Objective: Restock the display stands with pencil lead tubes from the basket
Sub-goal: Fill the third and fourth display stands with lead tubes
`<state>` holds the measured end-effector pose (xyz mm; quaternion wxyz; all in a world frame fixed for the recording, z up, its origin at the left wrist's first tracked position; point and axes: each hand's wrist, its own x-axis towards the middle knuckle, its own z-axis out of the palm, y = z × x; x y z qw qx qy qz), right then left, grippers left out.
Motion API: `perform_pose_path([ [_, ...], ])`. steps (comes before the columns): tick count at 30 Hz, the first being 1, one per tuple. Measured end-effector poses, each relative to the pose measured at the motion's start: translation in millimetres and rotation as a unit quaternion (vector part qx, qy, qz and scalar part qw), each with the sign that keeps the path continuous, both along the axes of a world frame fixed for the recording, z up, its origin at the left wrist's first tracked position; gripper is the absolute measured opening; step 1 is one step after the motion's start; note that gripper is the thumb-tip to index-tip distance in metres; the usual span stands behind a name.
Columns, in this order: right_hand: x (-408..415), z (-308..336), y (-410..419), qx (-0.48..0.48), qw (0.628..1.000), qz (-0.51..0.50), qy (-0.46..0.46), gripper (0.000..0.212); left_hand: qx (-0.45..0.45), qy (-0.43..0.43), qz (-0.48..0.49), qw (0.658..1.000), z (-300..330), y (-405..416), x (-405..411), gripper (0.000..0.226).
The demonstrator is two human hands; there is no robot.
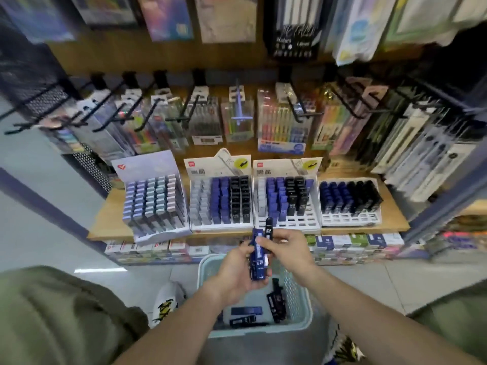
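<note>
Tube label — "0.3" (black)

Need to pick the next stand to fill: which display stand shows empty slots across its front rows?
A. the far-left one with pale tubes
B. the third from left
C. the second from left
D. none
B: the third stand from the left shows bare white slots along its front rows; the far-left stand and the second stand look filled to the front.

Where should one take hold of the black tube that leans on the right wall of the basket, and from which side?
Grip the black tube by its upper end, coming from above and the left. It leans steeply against the basket's right wall, so that side is blocked, while its top and its left face are free. A pinch across its narrow body would probably hold.
</note>
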<state>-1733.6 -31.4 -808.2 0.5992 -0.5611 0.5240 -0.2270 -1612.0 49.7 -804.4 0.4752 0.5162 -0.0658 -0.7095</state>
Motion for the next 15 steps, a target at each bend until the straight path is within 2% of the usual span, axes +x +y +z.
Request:
perform_pose_path([
  [4, -3.9, 59.7, -19.6, -0.049, 0.998, 0.014, -0.041, 0.019, -0.069, 0.010, -0.015, 0.997, 60.8, -13.3, 1.9, 0.033],
  [8, -12.8, 108.2, -40.7, -0.119, 0.991, 0.038, -0.056, 0.049, -0.123, 0.002, -0.076, 0.989, 106.4, -24.1, 5.8, 0.035],
  [9, -15.3, 118.0, -45.8, -0.130, 0.988, 0.050, -0.062, 0.049, -0.131, 0.000, -0.084, 0.988, 114.9, -27.4, 6.0, 0.034],
  [12, -23.7, 140.5, -55.0, -0.133, 0.983, 0.096, -0.087, 0.032, -0.144, 0.012, -0.102, 0.984, 133.0, -37.8, 3.5, 0.037],
  [15, -32.6, 144.4, -62.9, -0.123, 0.983, 0.089, -0.107, 0.023, -0.158, 0.020, -0.121, 0.980, 134.3, -50.9, -2.2, 0.044],
])
